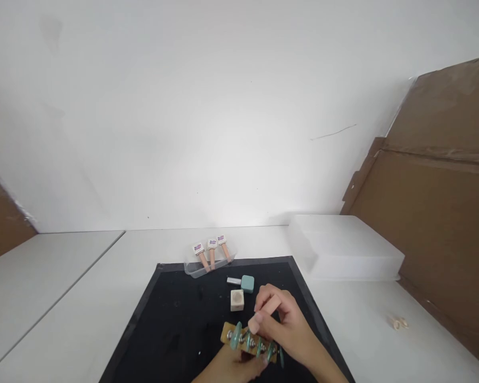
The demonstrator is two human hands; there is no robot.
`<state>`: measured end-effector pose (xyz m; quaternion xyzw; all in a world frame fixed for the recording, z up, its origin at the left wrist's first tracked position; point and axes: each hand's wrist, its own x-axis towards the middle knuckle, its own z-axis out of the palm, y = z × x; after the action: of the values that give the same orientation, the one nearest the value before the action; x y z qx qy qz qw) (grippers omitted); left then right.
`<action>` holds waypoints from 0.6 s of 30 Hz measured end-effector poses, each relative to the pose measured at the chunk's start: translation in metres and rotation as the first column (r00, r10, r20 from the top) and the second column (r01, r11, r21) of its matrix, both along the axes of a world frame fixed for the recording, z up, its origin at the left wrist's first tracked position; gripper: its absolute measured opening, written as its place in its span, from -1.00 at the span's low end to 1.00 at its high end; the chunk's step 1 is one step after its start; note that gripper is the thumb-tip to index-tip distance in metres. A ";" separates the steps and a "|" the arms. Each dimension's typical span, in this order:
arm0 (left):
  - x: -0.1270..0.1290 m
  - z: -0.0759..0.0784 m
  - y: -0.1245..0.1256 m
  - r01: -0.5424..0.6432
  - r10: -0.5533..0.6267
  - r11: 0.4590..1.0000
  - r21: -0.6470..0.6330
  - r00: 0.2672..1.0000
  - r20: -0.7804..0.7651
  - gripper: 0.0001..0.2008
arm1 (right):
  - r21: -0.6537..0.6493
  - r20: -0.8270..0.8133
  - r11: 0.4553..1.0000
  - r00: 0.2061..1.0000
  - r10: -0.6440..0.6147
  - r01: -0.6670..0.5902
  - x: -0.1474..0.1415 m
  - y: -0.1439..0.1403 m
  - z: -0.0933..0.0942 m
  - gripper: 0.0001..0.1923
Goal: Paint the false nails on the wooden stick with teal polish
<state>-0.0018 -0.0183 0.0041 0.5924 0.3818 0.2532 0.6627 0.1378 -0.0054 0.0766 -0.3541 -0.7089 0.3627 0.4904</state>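
Observation:
My left hand [239, 364] grips a yellowish stand [226, 332] from below. Several glossy green false nails [236, 336] are fixed along it on silver-coloured pegs. Between the fingers of my right hand [281, 314] is a peach-coloured nail polish cap [272, 304], tilted over the stand. Its lower end is close to the nails; whether it touches them I cannot make out. Just beyond, a cream square bottle [237, 301] with a round mark or opening on top rests on the black mat [175, 319]. Behind it lies a teal square bottle [247, 284] with a silver cap.
A clear tray [195, 274] at the mat's far edge holds several square bottles [212, 243] with peach-coloured caps. A white box [351, 250] stands at the right rear. Small beige rings [397, 322] lie on the right of the white table. Brown cardboard [431, 213] borders the right side.

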 end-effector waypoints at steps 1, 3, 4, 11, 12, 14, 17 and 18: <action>0.000 -0.002 0.001 0.004 -0.004 1.000 0.005 1.000 -0.005 -0.57 | 0.006 0.009 1.000 1.000 0.011 -0.011 -0.001 -0.001 0.000 -0.86; 0.000 -0.004 0.001 0.016 -0.016 1.000 0.011 1.000 -0.003 -0.56 | 0.005 0.014 0.999 0.999 0.040 -0.040 -0.004 -0.003 0.000 -0.86; 0.000 -0.004 0.001 0.020 -0.020 1.000 0.017 1.000 -0.004 -0.57 | -0.001 0.014 0.999 0.999 0.053 -0.053 -0.005 -0.003 0.000 -0.85; 0.002 -0.002 -0.001 0.001 -0.002 1.000 0.028 1.000 0.025 -0.62 | -0.037 0.047 0.999 0.999 0.016 -0.014 -0.009 -0.004 0.002 -0.81; 0.002 -0.001 -0.001 0.006 -0.006 1.000 0.027 1.000 0.027 -0.61 | -0.040 0.046 0.999 0.999 0.009 -0.007 -0.009 -0.004 0.002 -0.80; 0.001 -0.001 -0.001 0.020 -0.020 0.999 0.045 1.000 0.020 -0.60 | -0.054 0.045 0.998 0.999 -0.007 0.010 -0.010 -0.005 0.002 -0.81; 0.000 -0.002 -0.001 0.048 -0.048 0.997 0.059 0.999 -0.004 -0.61 | -0.083 0.037 0.996 0.999 -0.039 0.042 -0.010 -0.003 0.000 -0.84; -0.001 -0.003 0.000 0.049 -0.049 0.997 0.051 0.999 -0.002 -0.62 | -0.090 0.029 0.994 0.998 -0.052 0.054 -0.010 -0.002 0.000 -0.85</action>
<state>-0.0024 -0.0186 0.0006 0.6186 0.3607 0.2461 0.6532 0.1280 -0.0078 0.0762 -0.3996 -0.6885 0.3768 0.4736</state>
